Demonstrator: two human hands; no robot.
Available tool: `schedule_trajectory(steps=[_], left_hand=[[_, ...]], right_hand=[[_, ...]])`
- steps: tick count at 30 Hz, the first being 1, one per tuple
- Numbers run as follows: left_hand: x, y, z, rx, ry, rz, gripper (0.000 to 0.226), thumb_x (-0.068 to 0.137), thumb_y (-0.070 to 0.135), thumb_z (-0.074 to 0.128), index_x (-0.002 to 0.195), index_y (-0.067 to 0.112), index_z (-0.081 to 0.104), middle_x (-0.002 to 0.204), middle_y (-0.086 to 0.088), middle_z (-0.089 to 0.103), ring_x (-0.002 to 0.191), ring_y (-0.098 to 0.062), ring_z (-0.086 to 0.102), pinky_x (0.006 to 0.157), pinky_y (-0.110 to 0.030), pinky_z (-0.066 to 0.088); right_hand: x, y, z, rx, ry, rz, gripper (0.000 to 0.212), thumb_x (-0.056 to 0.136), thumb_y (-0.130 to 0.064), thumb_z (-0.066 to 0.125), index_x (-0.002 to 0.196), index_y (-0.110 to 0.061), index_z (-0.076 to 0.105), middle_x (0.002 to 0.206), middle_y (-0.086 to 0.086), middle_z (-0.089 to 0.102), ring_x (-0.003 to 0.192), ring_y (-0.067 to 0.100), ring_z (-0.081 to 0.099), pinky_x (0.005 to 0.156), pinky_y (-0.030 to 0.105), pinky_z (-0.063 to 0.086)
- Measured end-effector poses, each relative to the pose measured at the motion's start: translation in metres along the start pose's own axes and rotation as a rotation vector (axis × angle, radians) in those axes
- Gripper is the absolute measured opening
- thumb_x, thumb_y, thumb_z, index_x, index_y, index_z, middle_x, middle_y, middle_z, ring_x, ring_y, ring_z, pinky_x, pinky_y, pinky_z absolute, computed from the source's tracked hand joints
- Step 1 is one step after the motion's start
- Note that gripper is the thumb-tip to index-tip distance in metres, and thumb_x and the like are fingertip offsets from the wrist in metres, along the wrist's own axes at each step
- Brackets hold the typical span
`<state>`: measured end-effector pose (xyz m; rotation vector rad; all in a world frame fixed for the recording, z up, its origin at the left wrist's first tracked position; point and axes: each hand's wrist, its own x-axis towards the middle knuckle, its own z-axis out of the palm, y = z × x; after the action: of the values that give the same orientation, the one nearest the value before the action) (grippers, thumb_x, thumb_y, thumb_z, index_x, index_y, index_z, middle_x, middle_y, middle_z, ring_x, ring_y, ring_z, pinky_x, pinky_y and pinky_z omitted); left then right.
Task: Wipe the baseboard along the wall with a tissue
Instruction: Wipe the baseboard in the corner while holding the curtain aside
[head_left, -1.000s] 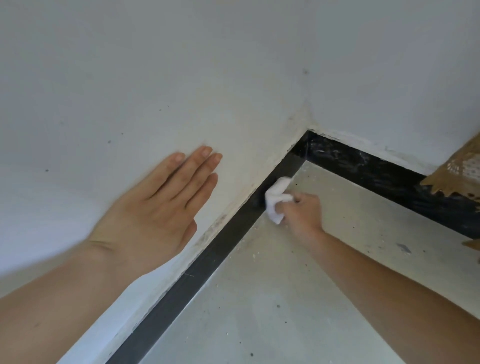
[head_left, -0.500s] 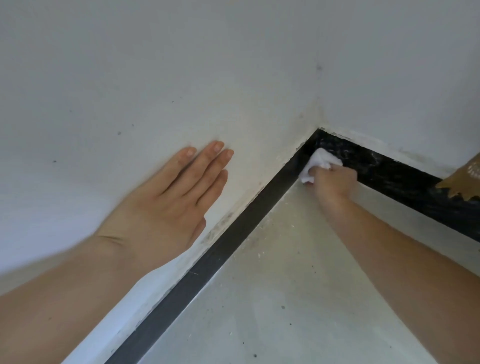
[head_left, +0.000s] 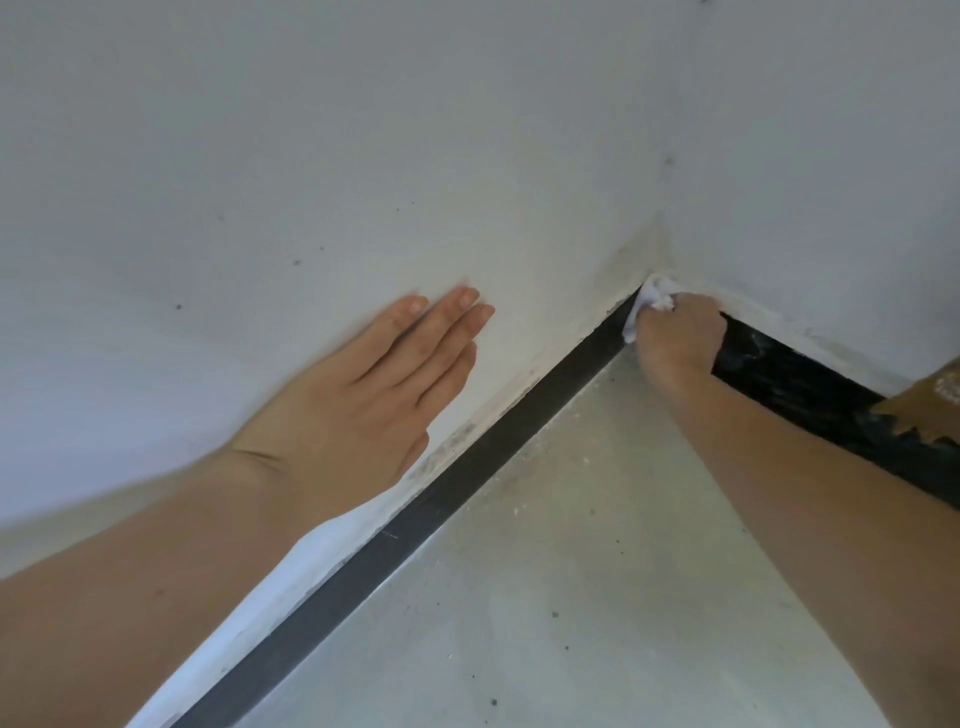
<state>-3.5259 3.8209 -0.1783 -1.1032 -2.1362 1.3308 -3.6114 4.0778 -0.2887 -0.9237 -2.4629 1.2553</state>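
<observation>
Since the earlier frame the right hand (head_left: 675, 338) has pushed the one tissue (head_left: 652, 299) from low on the right-hand black baseboard (head_left: 789, 374) up into the very corner, where the two baseboard runs meet. Its fingers are clenched around the crumpled white wad, pressing it against the top of the black strip. The left hand (head_left: 374, 395) lies flat on the left wall (head_left: 311, 156), fingers straight and together, grasping nothing. Speckled grey floor (head_left: 571, 597) fills the angle below. One brown jagged-edged piece (head_left: 930, 400) shows at the right edge.
</observation>
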Motion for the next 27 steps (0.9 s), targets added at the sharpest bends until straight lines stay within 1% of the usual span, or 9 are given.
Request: schedule_trajectory(steps=[4,7,9,11,15,18,21,24,27], left_hand=[[0.0,0.001,0.001,-0.001,0.0,0.001,0.071,0.095,0.039,0.02,0.151,-0.004,0.013,0.156,-0.029,-0.006,0.145,-0.044,-0.004,0.117,-0.053,-0.01],[0.0,0.001,0.002,-0.028,0.026,-0.005,0.07,0.095,0.038,0.023,0.15,-0.004,0.014,0.157,-0.027,-0.002,0.146,-0.042,0.0,0.118,-0.051,-0.007],[-0.001,-0.001,0.002,-0.04,0.037,-0.006,0.07,0.094,0.037,0.025,0.15,-0.004,0.016,0.158,-0.026,0.001,0.146,-0.04,0.003,0.119,-0.05,-0.005],[0.0,-0.002,0.0,-0.043,0.034,-0.006,0.07,0.094,0.037,0.025,0.15,-0.004,0.016,0.158,-0.026,0.001,0.146,-0.041,0.003,0.119,-0.05,-0.005],[0.0,0.0,0.002,-0.034,0.019,-0.006,0.07,0.094,0.038,0.025,0.15,-0.004,0.017,0.157,-0.027,0.001,0.145,-0.042,0.003,0.119,-0.051,-0.006],[0.0,0.001,0.003,-0.01,0.037,0.002,0.07,0.095,0.038,0.023,0.15,-0.004,0.017,0.157,-0.026,0.002,0.146,-0.041,0.004,0.118,-0.051,-0.005],[0.001,0.001,0.002,0.015,0.05,0.003,0.068,0.095,0.037,0.024,0.15,-0.003,0.021,0.158,-0.025,0.005,0.146,-0.04,0.007,0.118,-0.05,-0.003],[0.003,-0.001,0.0,0.023,0.048,-0.002,0.067,0.094,0.036,0.027,0.149,-0.001,0.026,0.158,-0.024,0.01,0.146,-0.038,0.009,0.119,-0.05,-0.001],[0.003,-0.003,0.0,0.023,0.077,-0.009,0.065,0.094,0.035,0.028,0.148,-0.001,0.029,0.158,-0.023,0.012,0.146,-0.038,0.011,0.119,-0.049,0.0]], right_hand=[[-0.043,0.001,0.019,0.031,-0.029,-0.052,0.013,0.088,0.0,0.047,0.084,-0.001,0.059,0.084,0.015,0.059,0.072,0.027,0.058,0.053,0.015,0.033],[-0.086,0.027,0.016,0.034,-0.322,-0.29,0.017,0.088,-0.004,0.053,0.071,-0.005,0.054,0.068,0.008,0.057,0.058,0.015,0.056,0.044,0.014,0.038],[-0.091,0.039,0.009,-0.012,-0.498,-0.418,0.019,0.087,-0.008,0.055,0.068,-0.004,0.058,0.063,0.013,0.059,0.055,0.022,0.057,0.048,0.028,0.044],[-0.066,0.038,0.005,0.01,-0.381,-0.348,0.016,0.084,-0.009,0.057,0.07,-0.002,0.062,0.063,0.014,0.061,0.055,0.022,0.056,0.049,0.027,0.041],[-0.008,0.017,0.005,0.191,0.045,0.134,0.016,0.084,-0.01,0.05,0.096,-0.009,0.06,0.085,0.0,0.058,0.086,0.022,0.061,0.065,0.028,0.041],[-0.045,0.007,0.033,0.308,-0.027,0.077,0.019,0.087,-0.006,0.048,0.105,-0.009,0.052,0.092,0.001,0.055,0.085,0.022,0.057,0.072,0.034,0.043],[-0.131,0.016,0.054,0.351,-0.078,-0.018,0.016,0.087,-0.004,0.054,0.103,-0.003,0.053,0.088,0.0,0.048,0.072,0.011,0.047,0.071,0.024,0.04],[-0.19,0.035,0.054,0.428,-0.42,-0.234,0.031,0.077,0.004,0.053,0.079,-0.025,0.045,0.072,-0.016,0.04,0.061,0.001,0.044,0.062,0.011,0.038],[-0.185,0.034,0.032,0.385,-0.9,-0.152,0.027,0.074,0.0,0.054,0.072,-0.027,0.052,0.069,-0.013,0.051,0.064,-0.002,0.051,0.057,0.01,0.04]])
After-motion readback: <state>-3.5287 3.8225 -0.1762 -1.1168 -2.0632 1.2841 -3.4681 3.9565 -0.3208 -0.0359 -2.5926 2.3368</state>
